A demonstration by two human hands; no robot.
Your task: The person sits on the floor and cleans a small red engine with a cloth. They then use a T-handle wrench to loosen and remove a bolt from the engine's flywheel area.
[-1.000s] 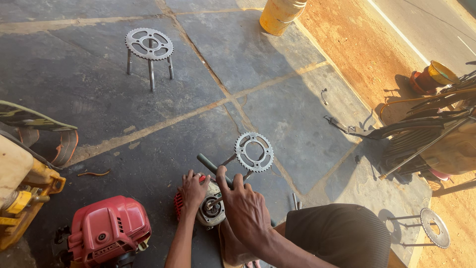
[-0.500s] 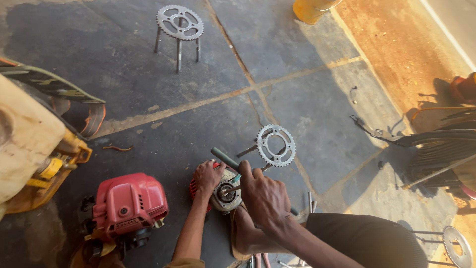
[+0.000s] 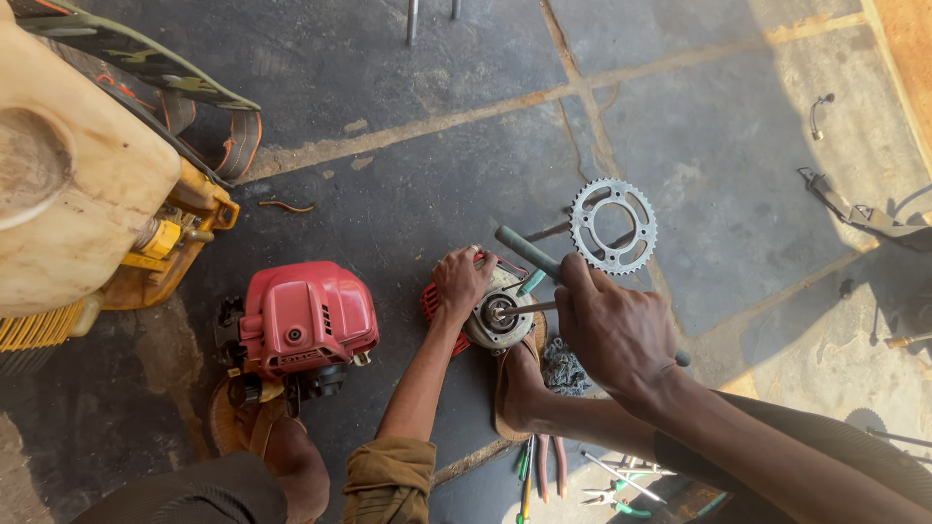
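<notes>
1. The right hand (image 3: 614, 335) is closed in a fist around a thin metal tool (image 3: 524, 309) whose shaft runs left from the knuckles, its tip set into the centre of a small round engine part (image 3: 497, 320).

2. The left hand (image 3: 460, 279) lies over the upper left edge of that part, fingers curled down on it and pressing it to the floor; it grips nothing else.

3. The engine part is a silver-grey disc with a dark ring around a bright hub. A red finned piece (image 3: 431, 309) shows from under its left side, half covered by the left hand.

4. It sits on the dark stone floor (image 3: 408, 194) right in front of the person. A bare foot in a brown sandal (image 3: 515, 388) is just below it and seems to touch its lower edge.

5. A teal-handled tool (image 3: 529, 254) slants up to the left from behind the right hand. Just beyond it a toothed sprocket (image 3: 613, 225) lies flat on the floor.

6. A grey chain bundle (image 3: 561, 367) lies beside the sandal, under the right wrist.

7. To the left, apart from the hands, stands a small red engine (image 3: 304, 318).

8. Further left is a yellow machine with a cream tank (image 3: 78, 194) and straps behind it.

9. Pliers and other green-handled tools (image 3: 582, 480) lie at the bottom, near the right forearm.
</notes>
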